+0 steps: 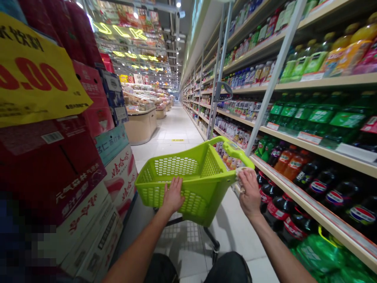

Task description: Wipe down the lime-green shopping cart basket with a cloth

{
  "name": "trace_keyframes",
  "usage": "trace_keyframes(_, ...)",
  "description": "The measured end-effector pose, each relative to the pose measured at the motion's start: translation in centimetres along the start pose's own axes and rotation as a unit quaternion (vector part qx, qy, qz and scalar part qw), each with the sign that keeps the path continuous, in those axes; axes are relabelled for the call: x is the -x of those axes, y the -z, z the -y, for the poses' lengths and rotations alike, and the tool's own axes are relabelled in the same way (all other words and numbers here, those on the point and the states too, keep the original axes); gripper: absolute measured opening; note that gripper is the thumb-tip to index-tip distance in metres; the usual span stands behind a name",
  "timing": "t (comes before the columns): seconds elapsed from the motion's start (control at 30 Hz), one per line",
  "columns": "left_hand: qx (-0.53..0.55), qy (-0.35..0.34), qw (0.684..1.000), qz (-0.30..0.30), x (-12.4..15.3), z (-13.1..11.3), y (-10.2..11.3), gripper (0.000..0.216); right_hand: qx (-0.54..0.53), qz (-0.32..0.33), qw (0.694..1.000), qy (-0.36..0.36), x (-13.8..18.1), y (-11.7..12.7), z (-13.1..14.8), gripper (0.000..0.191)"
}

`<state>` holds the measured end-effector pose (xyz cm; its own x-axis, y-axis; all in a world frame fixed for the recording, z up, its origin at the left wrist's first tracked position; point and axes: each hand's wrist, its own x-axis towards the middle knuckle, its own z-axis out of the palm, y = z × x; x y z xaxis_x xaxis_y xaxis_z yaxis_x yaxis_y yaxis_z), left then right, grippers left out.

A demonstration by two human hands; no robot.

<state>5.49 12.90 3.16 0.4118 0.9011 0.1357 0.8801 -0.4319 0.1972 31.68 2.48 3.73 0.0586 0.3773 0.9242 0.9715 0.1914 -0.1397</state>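
A lime-green plastic shopping cart (203, 196) stands sideways in the aisle before my knees, its basket with nothing visible inside. My left hand (174, 195) holds the near side of the basket, fingers reaching up to the rim and thumb apart. At the right end, my right hand (249, 190) presses a crumpled whitish cloth (240, 177) against the corner where the green handle (238, 152) meets the basket. The fingers partly cover the cloth.
Stacked drink cartons (79, 169) rise close on the left under a yellow price sign (38, 74). Shelves of bottles (318, 110) line the right side. Light floor tiles (171, 124) run ahead past round display counters (143, 125). A dark caster (216, 247) is near my knees.
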Motion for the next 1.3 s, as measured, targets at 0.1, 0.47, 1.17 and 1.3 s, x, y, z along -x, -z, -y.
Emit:
trace_keyframes(0.1,0.002,0.000,1.000,0.007,0.0,-0.1,0.1,0.073,-0.022,0.075,0.996,0.037,2.5,-0.9,0.4,0.061)
trace_keyframes(0.47,0.006,-0.001,1.000,0.013,0.4,-0.5,0.5,0.074,-0.031,0.086,0.994,0.065,1.9,-1.7,1.5,0.055)
trace_keyframes(1.17,-0.027,-0.018,0.999,-0.005,2.8,3.1,0.3,0.075,-0.095,0.156,0.975,0.130,3.7,-6.4,7.9,0.048)
trace_keyframes(1.3,-0.040,0.003,0.999,-0.006,3.0,4.8,0.7,0.071,-0.086,0.175,0.971,0.140,5.3,-7.4,7.8,0.047)
